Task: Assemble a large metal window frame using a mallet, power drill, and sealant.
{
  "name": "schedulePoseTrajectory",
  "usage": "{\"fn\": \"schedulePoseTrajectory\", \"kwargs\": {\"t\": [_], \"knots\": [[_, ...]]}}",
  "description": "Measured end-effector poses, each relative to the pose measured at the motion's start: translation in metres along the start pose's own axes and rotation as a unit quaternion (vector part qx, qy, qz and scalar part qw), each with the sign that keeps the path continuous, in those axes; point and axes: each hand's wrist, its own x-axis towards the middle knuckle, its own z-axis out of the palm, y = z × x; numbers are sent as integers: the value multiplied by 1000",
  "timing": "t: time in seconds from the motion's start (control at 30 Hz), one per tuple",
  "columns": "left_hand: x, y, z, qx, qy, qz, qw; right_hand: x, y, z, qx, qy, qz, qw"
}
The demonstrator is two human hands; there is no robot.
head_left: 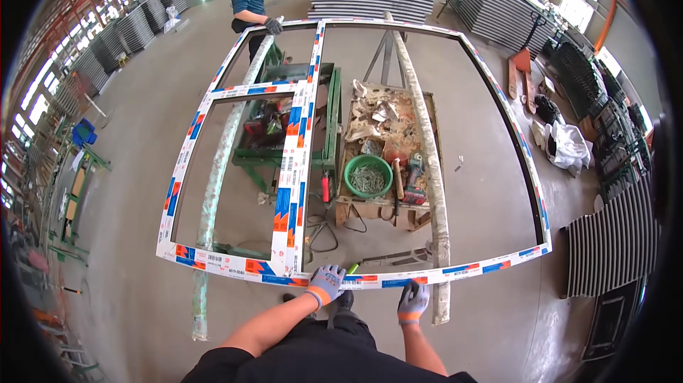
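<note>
Probably for support, the frame [302, 141] lies across two rails [420, 109] at twelve o'clock, its near edge seemingly steadied by the gripping left hand [327, 283], while the right hand [413, 303] rests curled against it, grip unclear.

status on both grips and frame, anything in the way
Left grip on near rail, right grip at its edge. Frame lying across two bars. Possibly in the way: co-worker's hand near far-left corner.

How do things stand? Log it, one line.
film-wrapped white-blue-orange rectangular frame: across two long pale bars | grey-orange gloved left grip: on near rail | matching right grip: at near rail
</note>
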Motion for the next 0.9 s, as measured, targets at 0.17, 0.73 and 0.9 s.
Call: {"fn": "schedulePoseTrajectory", "kwargs": {"t": [0.17,0.73,0.9], "knots": [[-6,1,-9,-29,1,-14,999,-66,37,7,-52,-133,134,981],[8,-5,3,-21,-25,-7,999,-4,99,32,423,-58,453,783],[0,-8,8,-22,9,8,1000,4,106,33,401,-108,521,746]]}}
